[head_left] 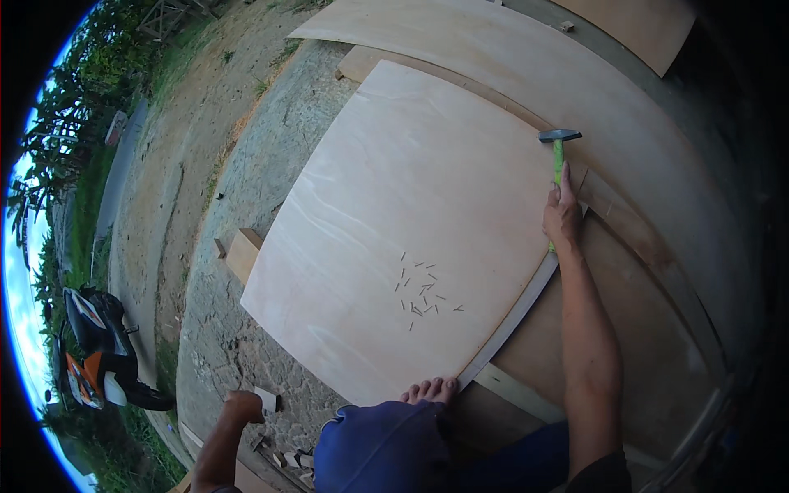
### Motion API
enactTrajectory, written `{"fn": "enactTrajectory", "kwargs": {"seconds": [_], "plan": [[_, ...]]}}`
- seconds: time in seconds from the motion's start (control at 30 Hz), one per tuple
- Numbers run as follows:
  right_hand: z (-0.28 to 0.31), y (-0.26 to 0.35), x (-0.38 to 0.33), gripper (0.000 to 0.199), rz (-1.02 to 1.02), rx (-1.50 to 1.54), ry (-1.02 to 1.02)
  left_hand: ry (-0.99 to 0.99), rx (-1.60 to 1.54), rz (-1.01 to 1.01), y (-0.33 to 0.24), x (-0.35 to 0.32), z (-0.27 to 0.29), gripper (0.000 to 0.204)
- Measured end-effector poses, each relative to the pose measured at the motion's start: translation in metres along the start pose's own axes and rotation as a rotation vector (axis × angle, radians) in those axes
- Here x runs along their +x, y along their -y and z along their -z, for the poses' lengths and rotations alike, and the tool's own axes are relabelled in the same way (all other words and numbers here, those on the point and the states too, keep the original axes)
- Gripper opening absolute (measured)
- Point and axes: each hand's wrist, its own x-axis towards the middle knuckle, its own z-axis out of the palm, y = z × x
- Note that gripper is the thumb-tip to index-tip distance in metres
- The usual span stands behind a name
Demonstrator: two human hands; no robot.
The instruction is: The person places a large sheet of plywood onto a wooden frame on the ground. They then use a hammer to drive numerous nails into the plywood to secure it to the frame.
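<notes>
My right hand is wrapped round the green handle of a hammer. Its dark steel head lies over the far right corner of a pale plywood sheet. Scattered on that sheet are several loose nails. Off the sheet's lower left side, above the rough ground, my left hand is closed. A small whitish piece with a dark end shows at its fingers; its kind is unclear. My bare foot rests on the sheet's near edge, beside a wooden batten along the right edge.
Another large plywood sheet curves behind and to the right. A wood block juts from under the sheet's left side. Wood offcuts lie near my left arm. A motorcycle stands at far left, beyond the rough concrete.
</notes>
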Motion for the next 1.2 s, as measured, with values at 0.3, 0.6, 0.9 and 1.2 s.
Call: {"fn": "enactTrajectory", "kwargs": {"seconds": [0.3, 0.6, 0.9, 1.2], "plan": [[0.001, -0.025, 0.000, 0.061, 0.101, 0.041, -0.085, -1.168, -1.069, -0.512, -0.230, 0.019, 0.290, 0.015], [0.008, -0.010, -0.003, 0.061, -0.069, 0.077, 0.034, -1.223, -0.851, -0.472, -0.281, 0.038, 0.343, 0.009], [0.012, -0.006, -0.009, 0.063, -0.040, 0.134, -0.043, -1.375, -0.846, -0.731, -0.288, 0.056, 0.405, 0.011], [-0.010, -0.029, -0.005, 0.058, -0.034, 0.387, -0.061, -1.197, -1.294, -0.875, -0.341, 0.073, 0.616, 0.029]]}}
